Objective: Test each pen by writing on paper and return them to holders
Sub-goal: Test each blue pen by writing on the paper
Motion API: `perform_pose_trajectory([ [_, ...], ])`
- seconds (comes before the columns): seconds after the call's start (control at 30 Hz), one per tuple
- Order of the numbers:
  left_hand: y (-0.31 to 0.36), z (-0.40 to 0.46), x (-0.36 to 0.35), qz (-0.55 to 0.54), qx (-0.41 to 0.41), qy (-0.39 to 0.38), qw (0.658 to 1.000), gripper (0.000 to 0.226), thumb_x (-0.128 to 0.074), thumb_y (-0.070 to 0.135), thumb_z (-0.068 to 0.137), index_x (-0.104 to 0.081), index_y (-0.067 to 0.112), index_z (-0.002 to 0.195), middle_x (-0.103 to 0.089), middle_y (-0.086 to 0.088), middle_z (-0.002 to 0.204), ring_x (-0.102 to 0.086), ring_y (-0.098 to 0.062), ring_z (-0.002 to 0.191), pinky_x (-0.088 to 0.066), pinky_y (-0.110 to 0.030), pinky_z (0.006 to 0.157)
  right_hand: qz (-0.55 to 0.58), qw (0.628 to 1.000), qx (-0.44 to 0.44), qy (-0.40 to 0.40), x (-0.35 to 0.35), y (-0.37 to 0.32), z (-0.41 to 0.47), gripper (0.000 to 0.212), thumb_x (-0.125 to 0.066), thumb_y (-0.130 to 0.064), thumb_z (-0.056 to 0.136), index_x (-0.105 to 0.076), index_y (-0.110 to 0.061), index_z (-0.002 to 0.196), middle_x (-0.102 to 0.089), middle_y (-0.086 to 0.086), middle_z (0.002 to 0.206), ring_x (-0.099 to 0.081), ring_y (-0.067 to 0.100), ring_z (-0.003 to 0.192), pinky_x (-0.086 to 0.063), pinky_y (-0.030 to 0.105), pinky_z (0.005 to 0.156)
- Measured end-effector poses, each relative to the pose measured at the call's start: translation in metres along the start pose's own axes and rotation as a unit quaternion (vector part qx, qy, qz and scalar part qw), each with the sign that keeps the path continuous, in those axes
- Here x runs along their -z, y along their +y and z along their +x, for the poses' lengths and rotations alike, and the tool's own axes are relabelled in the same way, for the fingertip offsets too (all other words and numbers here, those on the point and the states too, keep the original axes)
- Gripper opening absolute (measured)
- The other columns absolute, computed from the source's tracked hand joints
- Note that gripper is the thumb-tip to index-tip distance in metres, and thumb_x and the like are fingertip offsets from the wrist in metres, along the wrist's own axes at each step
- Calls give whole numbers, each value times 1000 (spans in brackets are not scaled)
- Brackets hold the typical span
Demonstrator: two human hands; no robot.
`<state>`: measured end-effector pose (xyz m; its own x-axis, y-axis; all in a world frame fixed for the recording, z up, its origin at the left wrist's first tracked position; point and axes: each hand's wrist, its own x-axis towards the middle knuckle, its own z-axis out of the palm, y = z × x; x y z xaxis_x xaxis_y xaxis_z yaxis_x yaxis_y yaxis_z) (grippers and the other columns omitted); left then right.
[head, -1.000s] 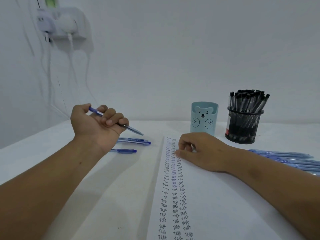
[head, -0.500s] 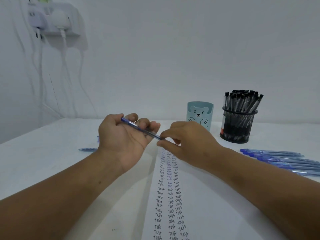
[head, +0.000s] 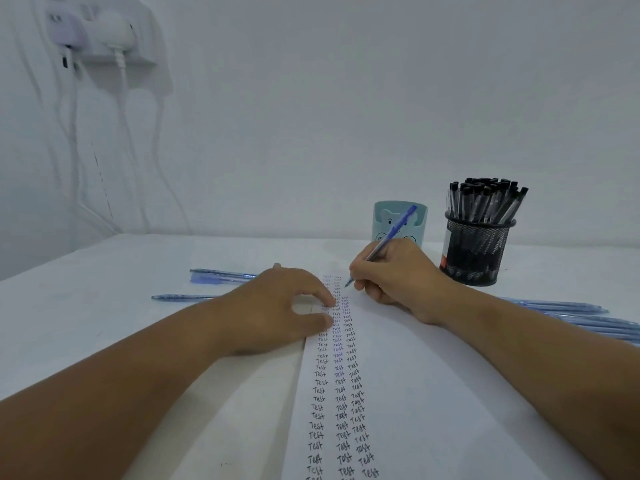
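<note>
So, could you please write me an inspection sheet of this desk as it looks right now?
Surface: white table, with the paper lying on it, three columns of "Test" down its left part.
Job's things: blue pen tip at the top of the third column; bear holder behind it; mesh holder full of black-capped pens.
Clutter: loose blue pens left and right of the paper.
Hands: right hand grips the blue pen; left hand rests on the paper's left edge, fingertips on it.
Cables: white cables hang from the wall socket.
Surroundings: plain white wall.
</note>
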<state>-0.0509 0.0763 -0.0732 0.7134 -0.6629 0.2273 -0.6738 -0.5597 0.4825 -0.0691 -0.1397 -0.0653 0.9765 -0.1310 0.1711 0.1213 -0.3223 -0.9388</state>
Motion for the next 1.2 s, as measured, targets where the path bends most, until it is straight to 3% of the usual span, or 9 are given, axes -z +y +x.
perform_pose_trajectory([
  [0.13,-4,1,2,4,6,-6,1000,21,-71,47,88,-71,41,108,-60,34,121,-44,20,120,-2,-28,126,-39,999,3,-16,-1,4,4,13,-68,-7,86,-71,5,88,-72,12,72,-51,18,55,-43,28,52],
  [0.27,-6,1,2,-4,20,-10,1000,22,-73,48,86,-71,44,107,-58,38,118,-43,24,116,-26,-14,110,-79,997,10,-20,-3,7,4,15,-67,-11,85,-70,4,84,-72,8,68,-50,17,54,-41,36,58],
  [0.33,-8,1,3,-6,20,-9,1000,23,-74,48,85,-71,45,107,-59,37,120,-45,21,118,-31,-12,106,-81,996,13,-21,-3,7,4,17,-67,-11,85,-68,5,83,-71,8,67,-49,16,53,-41,37,60],
  [0.87,-11,2,2,-17,23,-19,999,24,-74,47,86,-71,45,109,-58,35,124,-47,15,122,-33,-16,109,-117,993,23,-14,-4,9,3,16,-66,-16,88,-70,-1,84,-73,5,69,-50,16,57,-43,36,62],
  [1.03,-11,2,1,-24,26,-20,999,23,-75,46,86,-71,46,108,-58,36,124,-46,18,120,-32,-11,105,-148,989,31,-1,-4,9,4,16,-64,-18,88,-69,-7,77,-74,4,70,-51,10,56,-45,32,61],
  [1.2,-12,1,2,-26,30,-24,999,25,-75,47,85,-71,46,109,-57,36,125,-46,17,122,-33,-17,111,-129,991,38,-4,-4,10,3,18,-63,-17,87,-66,-9,71,-71,7,67,-48,13,53,-40,33,59],
])
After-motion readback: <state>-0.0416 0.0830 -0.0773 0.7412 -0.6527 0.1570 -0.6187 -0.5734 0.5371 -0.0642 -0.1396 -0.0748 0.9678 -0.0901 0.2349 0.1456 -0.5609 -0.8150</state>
